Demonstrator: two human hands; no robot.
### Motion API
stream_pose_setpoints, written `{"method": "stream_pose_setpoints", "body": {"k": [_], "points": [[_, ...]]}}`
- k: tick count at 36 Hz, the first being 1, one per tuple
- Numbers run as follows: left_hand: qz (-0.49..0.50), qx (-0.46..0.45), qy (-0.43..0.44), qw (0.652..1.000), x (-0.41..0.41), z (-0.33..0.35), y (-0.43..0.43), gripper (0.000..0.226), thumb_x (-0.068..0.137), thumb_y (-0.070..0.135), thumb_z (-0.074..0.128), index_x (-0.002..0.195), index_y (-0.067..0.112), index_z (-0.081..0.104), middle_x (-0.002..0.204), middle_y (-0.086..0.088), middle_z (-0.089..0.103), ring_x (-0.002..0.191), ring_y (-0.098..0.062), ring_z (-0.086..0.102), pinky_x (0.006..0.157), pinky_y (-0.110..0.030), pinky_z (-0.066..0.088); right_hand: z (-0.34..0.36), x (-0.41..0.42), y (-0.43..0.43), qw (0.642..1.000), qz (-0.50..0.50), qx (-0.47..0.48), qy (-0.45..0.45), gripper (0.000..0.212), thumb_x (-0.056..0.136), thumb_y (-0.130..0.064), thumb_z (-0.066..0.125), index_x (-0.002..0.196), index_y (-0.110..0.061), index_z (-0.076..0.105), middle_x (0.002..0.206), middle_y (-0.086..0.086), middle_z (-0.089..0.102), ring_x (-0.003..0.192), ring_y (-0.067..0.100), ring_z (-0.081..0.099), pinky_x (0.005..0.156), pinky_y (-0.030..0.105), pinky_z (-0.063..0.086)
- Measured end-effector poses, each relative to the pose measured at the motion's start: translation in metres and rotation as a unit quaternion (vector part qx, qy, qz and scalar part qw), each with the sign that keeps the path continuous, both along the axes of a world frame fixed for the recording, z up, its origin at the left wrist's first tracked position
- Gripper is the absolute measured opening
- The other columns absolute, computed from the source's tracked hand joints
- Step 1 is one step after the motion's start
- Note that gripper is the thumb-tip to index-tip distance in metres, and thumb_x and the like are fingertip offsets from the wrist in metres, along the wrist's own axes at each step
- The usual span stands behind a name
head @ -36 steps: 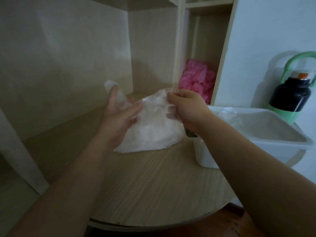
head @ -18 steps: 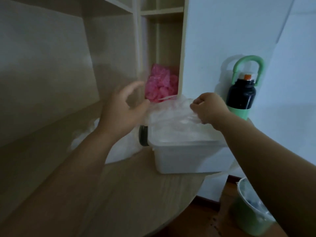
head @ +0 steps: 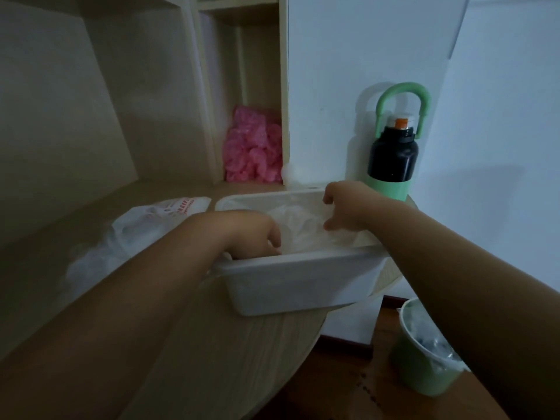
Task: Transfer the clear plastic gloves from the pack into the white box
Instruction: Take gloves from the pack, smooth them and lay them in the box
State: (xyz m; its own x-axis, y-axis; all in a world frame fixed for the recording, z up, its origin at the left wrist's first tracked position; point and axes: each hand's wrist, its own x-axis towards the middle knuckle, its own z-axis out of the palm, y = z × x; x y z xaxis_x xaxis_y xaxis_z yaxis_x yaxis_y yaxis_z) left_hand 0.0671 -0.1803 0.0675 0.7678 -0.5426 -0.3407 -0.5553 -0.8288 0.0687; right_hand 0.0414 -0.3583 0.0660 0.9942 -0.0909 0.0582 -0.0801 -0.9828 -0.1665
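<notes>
Moved: both hands are down in the white box [head: 303, 283] now; a moment ago they were up over it with the plastic stretched between them.
Left hand [head: 257, 234]: reaching in over the near left corner, fingers bent downward, tips hidden behind the near wall, so I can't tell whether it grips anything.
Right hand [head: 345, 207]: further back in the box, fingers and thumb curled onto the gloves [head: 303, 228], holding the crumpled plastic.
Gloves: a clear, wrinkled heap lying inside the box, between the two hands.
Pack [head: 145, 225]: slumped on the table [head: 212, 344] just left of the box, red print on top, under the left forearm.
Box: sits at the table's right edge.
Behind: black and green bottle [head: 392, 159] upright beyond the right hand; pink bundle [head: 253, 150] in the shelf nook.
Floor: green bin [head: 424, 368] below the right arm.
</notes>
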Motion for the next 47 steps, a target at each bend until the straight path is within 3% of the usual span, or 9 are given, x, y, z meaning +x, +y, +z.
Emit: {"method": "stream_pose_setpoints", "body": {"k": [7, 9, 15, 18, 20, 26, 33, 40, 47], "points": [[0.030, -0.060, 0.020, 0.998, 0.006, -0.001, -0.013, 0.047, 0.091, 0.040, 0.059, 0.133, 0.020, 0.053, 0.117, 0.002, 0.064, 0.091, -0.014, 0.065, 0.077, -0.029, 0.055, 0.001, 0.003, 0.001, 0.986, -0.011, -0.084, -0.145, 0.057, 0.086, -0.037, 0.065, 0.134, -0.018, 0.040, 0.129, 0.010, 0.047, 0.115, 0.028, 0.049, 0.094, 0.040, 0.043], [0.030, -0.076, -0.067, 0.994, 0.007, 0.001, -0.009, 0.051, 0.087, 0.045, 0.062, 0.133, 0.022, 0.054, 0.117, 0.004, 0.064, 0.094, -0.014, 0.063, 0.082, -0.033, 0.054, 0.006, 0.000, 0.000, 0.982, -0.011, -0.101, -0.157, 0.042, 0.090, -0.035, 0.060, 0.126, -0.018, 0.049, 0.120, 0.008, 0.053, 0.107, 0.026, 0.053, 0.088, 0.038, 0.045], [-0.068, -0.121, -0.230, 0.963, 0.018, 0.002, 0.000, 0.044, 0.076, 0.050, 0.070, 0.117, 0.036, 0.061, 0.115, 0.009, 0.049, 0.108, -0.016, 0.046, 0.090, -0.042, 0.046, 0.004, 0.006, 0.014, 0.997, 0.039, -0.061, -0.009, 0.030, 0.085, -0.040, 0.064, 0.098, -0.013, 0.063, 0.099, 0.003, 0.063, 0.086, 0.018, 0.058, 0.085, 0.035, 0.051], [-0.085, -0.069, -0.132, 0.985, 0.024, -0.008, -0.005, 0.053, 0.077, 0.047, 0.072, 0.125, 0.037, 0.054, 0.128, 0.010, 0.049, 0.115, -0.016, 0.048, 0.096, -0.041, 0.045, 0.003, 0.005, 0.023, 0.988, 0.065, -0.051, 0.127, 0.050, 0.086, -0.046, 0.062, 0.121, -0.011, 0.057, 0.108, 0.003, 0.060, 0.086, 0.016, 0.056, 0.083, 0.030, 0.049], [-0.061, 0.012, -0.032, 0.998, 0.027, -0.016, -0.009, 0.062, 0.085, 0.033, 0.067, 0.141, 0.031, 0.041, 0.144, 0.005, 0.041, 0.128, -0.019, 0.043, 0.106, -0.040, 0.038, 0.000, 0.006, 0.025, 0.974, 0.066, -0.056, 0.208, 0.058, 0.090, -0.042, 0.057, 0.138, -0.011, 0.044, 0.132, 0.006, 0.051, 0.109, 0.022, 0.054, 0.093, 0.032, 0.044], [-0.047, 0.116, 0.032, 0.992, 0.029, -0.021, -0.019, 0.052, 0.096, 0.031, 0.051, 0.145, 0.019, 0.038, 0.144, -0.004, 0.044, 0.128, -0.023, 0.045, 0.109, -0.039, 0.035, -0.016, 0.019, 0.022, 0.943, 0.066, -0.110, 0.306, 0.043, 0.093, -0.025, 0.054, 0.133, -0.010, 0.051, 0.138, 0.009, 0.048, 0.124, 0.026, 0.047, 0.107, 0.042, 0.036], [-0.029, -0.118, -0.101, 0.987, 0.024, -0.003, 0.004, 0.033, 0.094, 0.034, 0.056, 0.124, 0.021, 0.062, 0.122, 0.004, 0.063, 0.106, -0.013, 0.058, 0.095, -0.035, 0.047, -0.001, 0.007, 0.027, 0.983, 0.056, -0.080, 0.156, 0.048, 0.094, -0.025, 0.055, 0.138, -0.010, 0.045, 0.139, 0.008, 0.048, 0.126, 0.024, 0.045, 0.102, 0.031, 0.035], [0.061, -0.410, -0.166, 0.895, 0.002, 0.019, 0.076, 0.021, 0.094, 0.017, 0.059, 0.112, 0.020, 0.067, 0.096, 0.012, 0.062, 0.081, 0.010, 0.053, 0.069, -0.002, 0.038, 0.016, -0.002, 0.087, 0.989, 0.101, 0.069, -0.080, 0.040, 0.094, -0.023, 0.049, 0.133, -0.017, 0.052, 0.134, 0.005, 0.054, 0.121, 0.022, 0.050, 0.099, 0.030, 0.039], [0.227, -0.452, -0.257, 0.824, -0.002, -0.017, 0.180, 0.023, 0.091, 0.019, 0.062, 0.112, 0.019, 0.069, 0.096, 0.008, 0.064, 0.088, -0.007, 0.059, 0.078, -0.021, 0.042, 0.007, -0.013, 0.192, 0.936, 0.211, 0.201, -0.199, 0.037, 0.094, -0.014, 0.047, 0.130, -0.014, 0.056, 0.127, 0.005, 0.060, 0.116, 0.021, 0.055, 0.098, 0.026, 0.040]]}}
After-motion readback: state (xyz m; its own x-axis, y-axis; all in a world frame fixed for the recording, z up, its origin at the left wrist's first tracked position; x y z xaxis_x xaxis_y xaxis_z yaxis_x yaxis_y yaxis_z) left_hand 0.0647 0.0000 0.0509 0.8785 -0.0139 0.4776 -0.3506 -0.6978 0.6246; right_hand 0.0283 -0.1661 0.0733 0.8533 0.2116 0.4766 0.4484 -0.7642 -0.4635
